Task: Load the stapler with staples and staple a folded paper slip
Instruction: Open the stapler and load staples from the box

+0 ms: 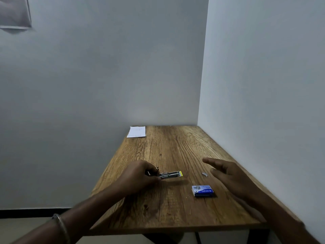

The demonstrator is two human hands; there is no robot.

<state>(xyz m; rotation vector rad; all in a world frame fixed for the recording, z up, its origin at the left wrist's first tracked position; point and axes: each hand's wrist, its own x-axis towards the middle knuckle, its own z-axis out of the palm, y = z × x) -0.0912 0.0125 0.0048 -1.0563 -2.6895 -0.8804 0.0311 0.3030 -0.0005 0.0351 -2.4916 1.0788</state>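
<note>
Head view: a wooden bench (pixel 175 208) sits in a grey corner. The left hand (pixel 139 175) grips the rear of a small stapler (pixel 171 174) lying near the bench's middle, its yellow-tipped end pointing toward the right edge. The right hand (pixel 226 171) hovers with fingers spread, grasping nothing, just beside a loose strip of staples (pixel 204 174) near the right edge. A blue staple box (pixel 202 191) lies nearer the front edge. A white paper slip (pixel 136 132) rests at the far left corner. Pinching the strip lightly by its sides should keep it whole while the left hand steadies the stapler.
</note>
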